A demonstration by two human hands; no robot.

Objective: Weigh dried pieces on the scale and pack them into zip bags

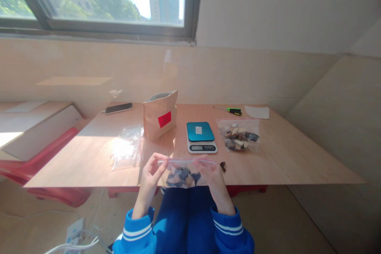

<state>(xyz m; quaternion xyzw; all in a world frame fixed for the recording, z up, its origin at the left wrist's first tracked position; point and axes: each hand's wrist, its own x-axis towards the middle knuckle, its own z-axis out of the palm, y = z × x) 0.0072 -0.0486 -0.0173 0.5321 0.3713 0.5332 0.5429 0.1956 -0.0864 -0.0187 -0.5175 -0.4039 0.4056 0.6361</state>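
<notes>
A clear zip bag with dark, curled dried pieces inside is held up at the table's front edge. My left hand pinches the left end of its pink-edged top. At the other end, my right hand grips the same top strip, its fingers partly behind the plastic. Just beyond the bag stands a kitchen scale with a blue plate and a small display. One loose dark piece lies on the table close to my right hand.
A brown paper pouch with a red label stands open behind my left hand. Clear empty bags lie to its left. Another filled zip bag rests right of the scale. Farther back are a phone, a green-black screwdriver and white paper.
</notes>
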